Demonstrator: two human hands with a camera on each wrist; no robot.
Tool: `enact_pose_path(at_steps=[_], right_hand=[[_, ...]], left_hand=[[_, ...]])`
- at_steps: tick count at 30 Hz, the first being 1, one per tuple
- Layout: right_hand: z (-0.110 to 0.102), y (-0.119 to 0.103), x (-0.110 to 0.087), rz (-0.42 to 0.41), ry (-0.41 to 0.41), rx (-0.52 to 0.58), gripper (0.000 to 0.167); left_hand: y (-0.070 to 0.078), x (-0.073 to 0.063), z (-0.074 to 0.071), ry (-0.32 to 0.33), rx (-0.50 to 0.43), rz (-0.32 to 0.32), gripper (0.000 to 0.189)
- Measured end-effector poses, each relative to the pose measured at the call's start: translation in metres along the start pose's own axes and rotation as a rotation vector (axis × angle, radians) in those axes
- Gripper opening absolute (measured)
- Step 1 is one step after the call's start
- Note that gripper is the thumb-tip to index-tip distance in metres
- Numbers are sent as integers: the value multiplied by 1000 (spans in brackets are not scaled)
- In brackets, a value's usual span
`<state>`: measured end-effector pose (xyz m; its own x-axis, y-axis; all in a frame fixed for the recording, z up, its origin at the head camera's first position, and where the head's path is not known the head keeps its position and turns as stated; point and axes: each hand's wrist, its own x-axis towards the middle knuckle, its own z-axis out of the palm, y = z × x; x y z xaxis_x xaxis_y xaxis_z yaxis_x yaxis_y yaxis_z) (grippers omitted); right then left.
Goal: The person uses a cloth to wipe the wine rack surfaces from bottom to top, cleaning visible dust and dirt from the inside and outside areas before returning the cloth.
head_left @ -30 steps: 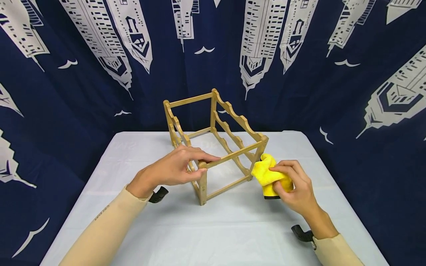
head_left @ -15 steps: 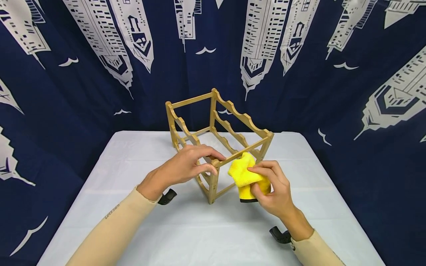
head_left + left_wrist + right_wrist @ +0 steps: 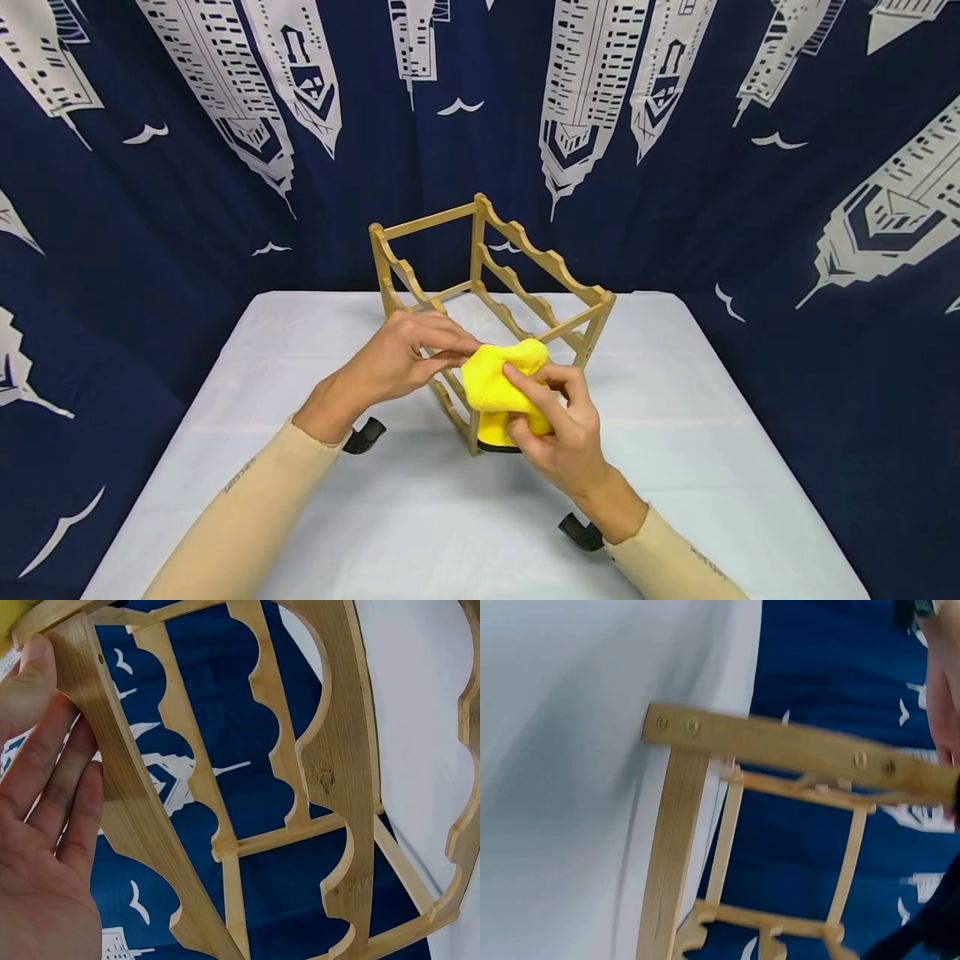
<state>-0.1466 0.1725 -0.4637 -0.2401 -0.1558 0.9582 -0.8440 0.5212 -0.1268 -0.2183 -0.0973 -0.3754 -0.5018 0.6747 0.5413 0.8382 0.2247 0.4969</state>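
A wooden rack with scalloped rails (image 3: 555, 265) stands turned at an angle on the table. At its near corner my left hand (image 3: 408, 354) grips the frame. The left wrist view shows the thumb (image 3: 37, 664) by the top of the post and the fingers along the scalloped rail (image 3: 127, 765). My right hand (image 3: 566, 433) pinches a bunched yellow cloth (image 3: 495, 383) with a dark edge. The cloth overlaps the near corner post and hides most of it, close beside the left fingertips. In the right wrist view, a post (image 3: 780, 742) with round plugged holes crosses the middle.
The white-covered table (image 3: 337, 533) extends around the rack. Behind it and at both sides hangs a dark blue curtain (image 3: 420, 150) printed with white buildings and birds. A black curved piece sits at each wrist, the left one (image 3: 365, 436) hanging over the table.
My right hand has carried the yellow cloth leftward, from the right corner post to the near corner. The rack's near corner has shifted slightly right, with my left hand still on it.
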Motion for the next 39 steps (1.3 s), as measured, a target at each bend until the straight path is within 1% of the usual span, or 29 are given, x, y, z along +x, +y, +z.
enact_pose_path(at_steps=[2, 4, 7, 9, 12, 15, 17, 19, 21, 23, 26, 27, 30, 31, 32, 36, 39], right_hand=[[7, -4, 1, 24, -19, -27, 38], [13, -9, 1, 67, -16, -29, 32], [18, -15, 1, 124, 5, -14, 40], [21, -17, 2, 136, 18, -6, 43], [23, -16, 5, 100, 38, -23, 36], [24, -12, 5, 26, 47, -43, 26], [24, -8, 0, -15, 30, -46, 22], [24, -5, -9, -41, -6, -41, 20], [22, -2, -18, -57, -60, -31, 21], [18, 1, -27, -59, -131, -11, 20], [12, 7, -38, -60, -259, 27, 8], [10, 8, -41, -55, -305, 39, 13], [5, 13, -46, -40, -430, 54, 38], [4, 14, -47, -34, -471, 50, 42], [3, 15, -48, -25, -512, 43, 44], [2, 18, -55, -9, -689, -17, 40], [4, 20, -59, -9, -780, -51, 38]], left_hand=[[1, 0, -1, 2, 11, -23, 32], [1, 0, -2, -7, 12, -39, 33], [1, 1, -2, -19, 10, -51, 34], [2, 1, -3, -22, 6, -57, 34], [1, 1, -4, -29, 10, -62, 34], [0, 1, -4, -37, 7, -63, 36], [0, 1, -4, -41, 2, -62, 36], [0, 1, -3, -43, -5, -67, 36], [0, 1, -3, -47, -3, -68, 35], [1, 1, -2, -51, 7, -68, 33], [1, 1, -3, -52, 23, -61, 32], [1, 1, -4, -51, 28, -60, 31], [1, 0, -5, -47, 40, -58, 31], [1, 0, -6, -46, 43, -60, 31], [1, -1, -6, -44, 43, -62, 31], [2, -2, -6, -47, 36, -76, 30], [2, -2, -6, -49, 28, -73, 30]])
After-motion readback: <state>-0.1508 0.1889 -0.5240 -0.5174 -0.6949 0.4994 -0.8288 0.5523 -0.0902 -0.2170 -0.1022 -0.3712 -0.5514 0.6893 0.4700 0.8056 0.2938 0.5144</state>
